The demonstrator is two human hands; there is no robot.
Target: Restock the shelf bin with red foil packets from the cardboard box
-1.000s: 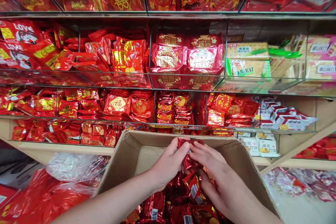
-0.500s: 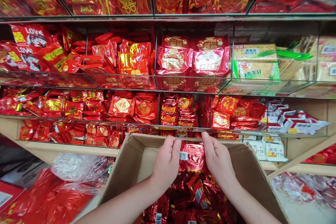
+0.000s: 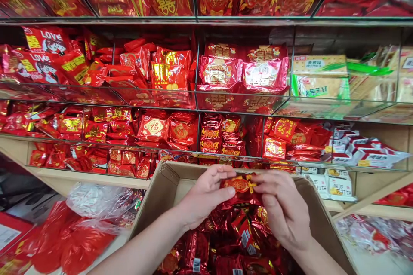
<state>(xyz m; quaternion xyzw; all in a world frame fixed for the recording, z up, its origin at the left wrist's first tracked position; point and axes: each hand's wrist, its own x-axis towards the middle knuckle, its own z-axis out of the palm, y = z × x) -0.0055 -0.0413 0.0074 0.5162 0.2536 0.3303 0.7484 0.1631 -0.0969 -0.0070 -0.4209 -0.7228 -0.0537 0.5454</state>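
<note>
A small red foil snack packet [image 3: 239, 185] with a gold design is held over the box, its decorated face up. My left hand [image 3: 206, 195] grips its left end, thumb on top and fingers at the far edge. My right hand [image 3: 287, 208] has its fingers bent over the packet's right end, slightly blurred, with the thumb lower down. Beneath both hands a brown cardboard box [image 3: 322, 219] holds many similar red foil packets [image 3: 226, 240], some with white barcode labels showing.
Ahead, glass-fronted shelves [image 3: 155, 94] are stacked with red wrapped snacks. Green-and-clear cracker packs [image 3: 319, 77] sit at the right, white packets [image 3: 338, 184] lower down. Red plastic bags [image 3: 77, 240] lie left of the box, clear-wrapped goods [image 3: 374, 236] right.
The packet has been turned over: its barcode side faced me before, its gold design now. My right hand has shifted right and rolled, showing its back. The view has moved slightly.
</note>
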